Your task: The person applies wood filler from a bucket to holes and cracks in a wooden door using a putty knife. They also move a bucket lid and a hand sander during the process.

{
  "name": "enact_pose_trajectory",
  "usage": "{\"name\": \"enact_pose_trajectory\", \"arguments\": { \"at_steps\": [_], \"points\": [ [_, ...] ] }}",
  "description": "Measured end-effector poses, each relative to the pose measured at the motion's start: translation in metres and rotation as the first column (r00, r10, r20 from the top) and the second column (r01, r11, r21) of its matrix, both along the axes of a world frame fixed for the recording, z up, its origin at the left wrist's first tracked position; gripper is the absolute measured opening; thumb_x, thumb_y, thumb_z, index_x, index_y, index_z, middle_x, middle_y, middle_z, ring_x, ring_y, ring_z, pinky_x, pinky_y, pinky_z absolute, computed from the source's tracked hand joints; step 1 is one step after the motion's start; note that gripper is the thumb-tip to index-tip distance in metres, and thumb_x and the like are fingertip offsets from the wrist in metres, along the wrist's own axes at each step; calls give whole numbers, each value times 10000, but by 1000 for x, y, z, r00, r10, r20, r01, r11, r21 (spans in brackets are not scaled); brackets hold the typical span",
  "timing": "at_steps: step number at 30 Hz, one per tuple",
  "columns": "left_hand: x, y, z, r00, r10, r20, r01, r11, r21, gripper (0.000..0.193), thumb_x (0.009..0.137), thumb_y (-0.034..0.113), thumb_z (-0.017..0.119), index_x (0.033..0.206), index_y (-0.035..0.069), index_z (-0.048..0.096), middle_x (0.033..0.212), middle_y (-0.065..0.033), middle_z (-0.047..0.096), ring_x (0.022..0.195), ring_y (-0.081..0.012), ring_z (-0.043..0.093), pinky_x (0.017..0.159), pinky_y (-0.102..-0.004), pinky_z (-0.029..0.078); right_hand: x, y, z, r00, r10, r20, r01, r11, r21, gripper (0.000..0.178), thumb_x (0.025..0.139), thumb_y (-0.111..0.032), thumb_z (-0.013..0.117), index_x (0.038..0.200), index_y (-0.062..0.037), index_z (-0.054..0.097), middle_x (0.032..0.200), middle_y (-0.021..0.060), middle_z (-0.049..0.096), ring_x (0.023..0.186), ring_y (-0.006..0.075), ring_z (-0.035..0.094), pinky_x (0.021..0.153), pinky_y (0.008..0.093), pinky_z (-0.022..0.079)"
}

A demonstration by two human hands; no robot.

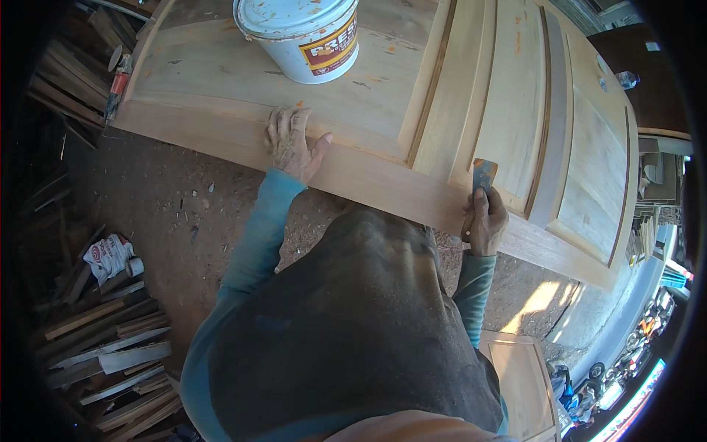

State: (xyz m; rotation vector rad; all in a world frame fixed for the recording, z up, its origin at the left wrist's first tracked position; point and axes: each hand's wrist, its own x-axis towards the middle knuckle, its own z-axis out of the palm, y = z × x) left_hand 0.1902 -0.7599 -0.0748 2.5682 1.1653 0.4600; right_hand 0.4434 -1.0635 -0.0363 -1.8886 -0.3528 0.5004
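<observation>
- A wooden door (442, 110) with recessed panels lies flat across the scene in front of the person. Its long axis runs left to right, the right end coming nearer; its near edge passes under the left hand.
- A pile of scrap wood (125, 361) fills the near left, its pieces lying at mixed angles.
- A dark apron (339, 317) covers the person's front, with teal sleeves (254, 228) reaching past it.
- A smaller wooden panel (519, 379) sits below the door at the near right, its long axis running near to far.
- A white bucket (298, 40) with an orange-flecked lid stands upright on the far part of the door, left of the middle.
- A white bag (110, 256) lies on the scrap pile.
- The left hand (293, 144) rests on the door's near border, fingers loosely spread and pointing far, thumb out to the right, holding nothing.
- The right hand (486, 219) is at the near edge, right of the left hand, thumb and curled fingers pinching a scraper.
- That scraper (484, 174) points far, blade away from the person, long axis near to far; whether it touches the wood, I cannot tell.
</observation>
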Motion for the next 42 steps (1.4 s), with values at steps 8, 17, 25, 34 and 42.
{"name": "enact_pose_trajectory", "arguments": {
  "at_steps": [8,17,25,34,42],
  "points": [
    [32,-18,-7,997,9,71,-6,999,-38,662,881,399,772,1433,106,554,1545,-153,428,1480,-411,324,1178,-648,264,18,-43,-3,999,-9,-52,11,999,49,308,1058,-282,642,1050,22,689,773,42,640,659,110,605,597,274,499],
    [41,-41,4,991,58,-120,-67,995,-72,682,897,389,748,1473,89,541,1576,-183,433,1458,-416,395,1200,-573,315,44,-87,-6,996,-45,-83,49,997,51,320,1062,-291,635,1078,21,698,733,26,631,643,93,590,587,264,478],
    [39,-44,-2,990,59,-125,-62,998,-19,673,914,393,734,1489,107,534,1589,-174,432,1471,-409,390,1209,-571,309,51,-88,-11,995,10,-103,-3,998,68,323,1059,-288,648,1131,23,698,735,29,647,632,84,589,583,244,472],
    [54,-5,8,997,-75,-30,74,996,-51,718,878,330,771,1488,60,506,1532,-203,467,1440,-407,405,1193,-563,334,51,-64,-8,995,-19,-101,20,1000,9,363,1056,-318,649,1160,26,702,720,23,635,636,96,594,579,265,481],
    [58,27,22,980,-195,42,199,962,-187,797,884,304,765,1555,45,424,1494,-228,490,1381,-437,445,1174,-545,358,10,16,2,992,-16,-124,9,998,-56,328,1055,-285,647,1108,37,683,788,47,652,672,116,616,604,269,502]
  ]
}}
